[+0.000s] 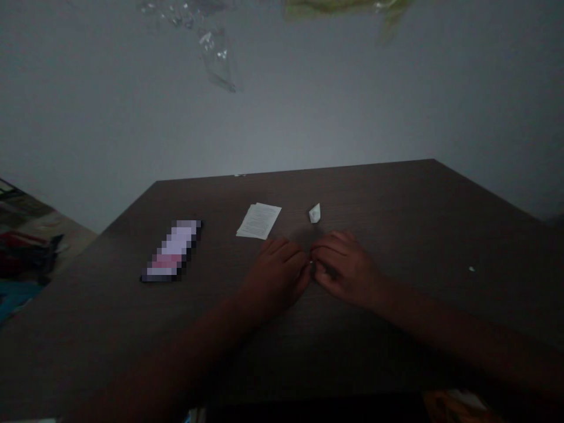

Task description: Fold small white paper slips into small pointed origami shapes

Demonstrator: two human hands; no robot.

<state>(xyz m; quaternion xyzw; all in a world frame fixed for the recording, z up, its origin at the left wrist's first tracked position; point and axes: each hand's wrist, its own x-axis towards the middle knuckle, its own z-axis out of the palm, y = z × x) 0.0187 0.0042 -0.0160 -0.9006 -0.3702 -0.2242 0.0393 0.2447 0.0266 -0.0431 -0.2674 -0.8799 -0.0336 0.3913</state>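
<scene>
Both my hands rest on a dark wooden table [396,194], fingertips meeting near its middle. My left hand [277,273] is curled, fingers pressed together. My right hand [343,264] is curled too, pinching toward the left one. Something tiny and pale shows between the fingertips; I cannot make out what it is. Just beyond my left hand lies a folded printed paper [259,220]. A small crumpled white scrap [314,212] sits beyond my right hand.
A blurred rectangular object [173,251] lies at the table's left. A tiny white speck [472,269] lies to the right. Clear plastic [218,56] hangs on the grey wall behind. Dark clutter [26,252] sits off the table's left edge.
</scene>
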